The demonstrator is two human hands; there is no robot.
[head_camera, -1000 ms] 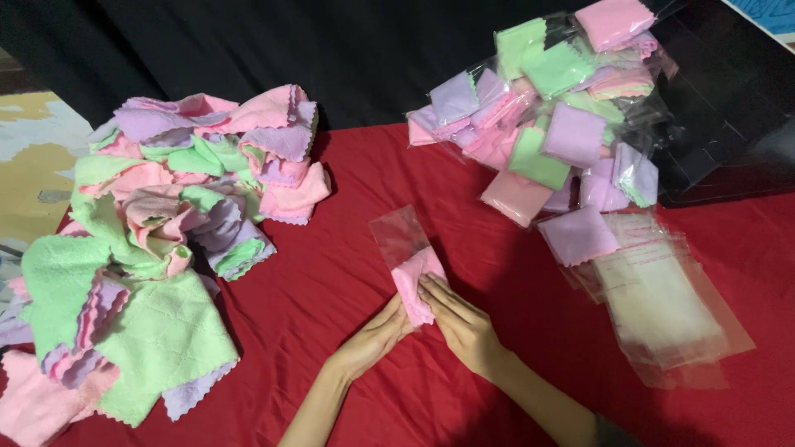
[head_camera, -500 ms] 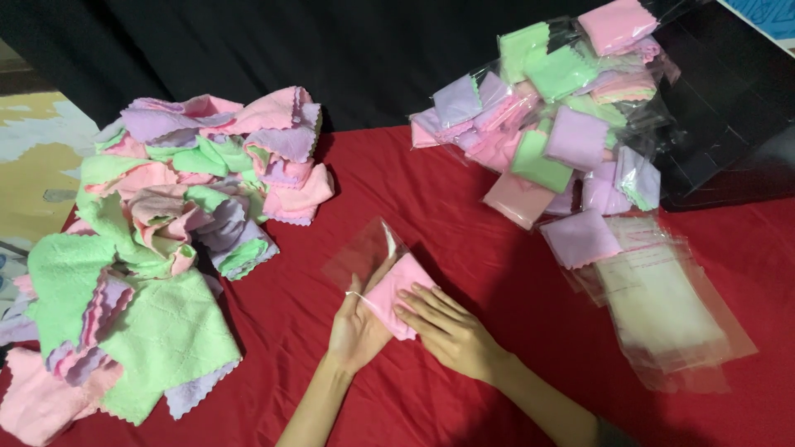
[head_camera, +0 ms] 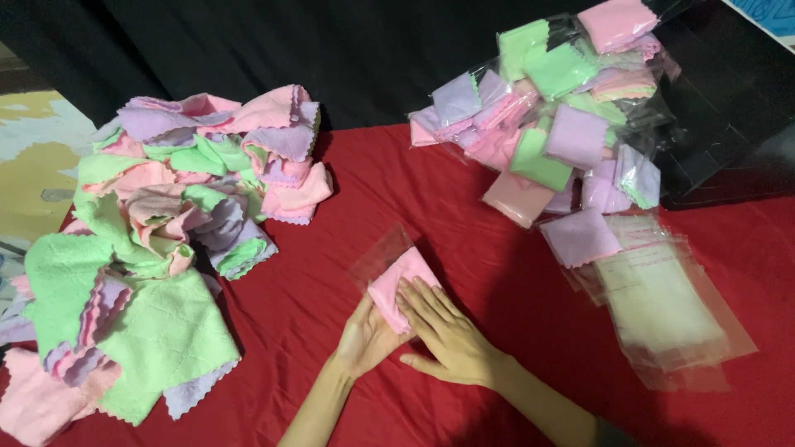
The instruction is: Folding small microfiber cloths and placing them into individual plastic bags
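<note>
The folded pink cloth lay on the red surface, half inside a clear bag. The right hand pressed flat on it, fingers spread; the left hand cupped its edge. Steady, even pushing would suit, with the bag mouth kept open

Left hand: bare, no glove, no ring or band seen.
Right hand: bare, nothing on the fingers, nails short and plain.
Left forearm: uncovered to the frame's lower edge, no sleeve in view.
Right forearm: uncovered along most of its length; a sliver of dark fabric, possibly a sleeve, at the bottom edge.
Wrists: no watch, no bracelet.
</note>
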